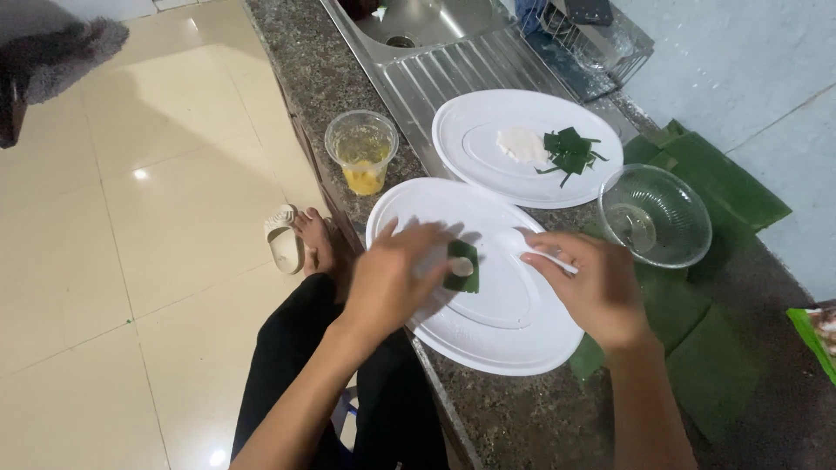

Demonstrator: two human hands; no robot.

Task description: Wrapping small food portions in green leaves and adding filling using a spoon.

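Nearest us, on the white oval plate point(488, 335) at the counter's front edge, our left hand point(392, 283) pinches a folded green leaf piece point(461, 265), while our right hand point(592, 287) grips a white spoon point(549, 258). Beyond sit a glass bowl point(655, 215), a plastic cup point(361, 150), and a second plate point(470, 130) near the sink point(418, 22).

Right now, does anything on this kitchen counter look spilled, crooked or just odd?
Nothing looks spilled. One thing stands out: the near white oval plate juts past the granite counter edge toward the person's lap. The left hand presses a folded green leaf piece on it; the right hand holds a white utensil.
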